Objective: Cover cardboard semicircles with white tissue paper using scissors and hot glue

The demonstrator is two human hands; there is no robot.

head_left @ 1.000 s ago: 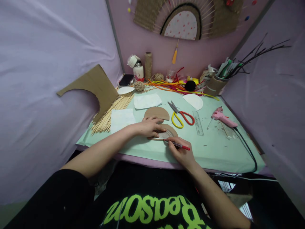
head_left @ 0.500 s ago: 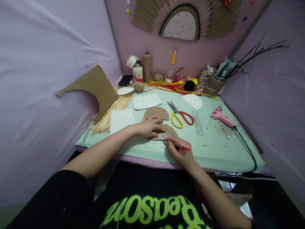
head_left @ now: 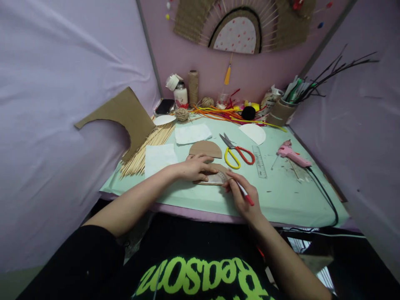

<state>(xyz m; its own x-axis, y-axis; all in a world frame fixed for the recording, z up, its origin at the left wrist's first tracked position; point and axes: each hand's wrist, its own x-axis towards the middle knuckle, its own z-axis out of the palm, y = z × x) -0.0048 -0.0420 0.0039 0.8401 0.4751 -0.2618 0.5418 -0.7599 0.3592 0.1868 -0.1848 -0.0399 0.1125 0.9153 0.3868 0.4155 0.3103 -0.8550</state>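
Observation:
My left hand (head_left: 196, 167) lies with spread fingers on a clear protractor (head_left: 215, 178), pressing it onto a brown cardboard half-circle (head_left: 216, 167). Part of the protractor is hidden under those fingers. In my right hand (head_left: 245, 198) is a red and white pen (head_left: 245, 194), its tip end at the right side of the protractor and the cardboard. A second cardboard half-circle (head_left: 206, 149) rests just beyond my left fingers. Scissors (head_left: 234, 154) with one yellow and one red handle lie to the right of it, beside a clear ruler (head_left: 260, 162).
Thin wooden sticks (head_left: 146, 154) and a large cut-out cardboard piece (head_left: 134, 116) occupy the left. Along the back are twine balls, a bottle (head_left: 180, 95) and coloured pipe cleaners (head_left: 215, 111). A pink glue gun (head_left: 293, 154) with a black cord lies at right.
My right hand has moved right with the pen, from the protractor's straight edge to its right side, and the pen now points more steeply away from me. My left hand stays in place.

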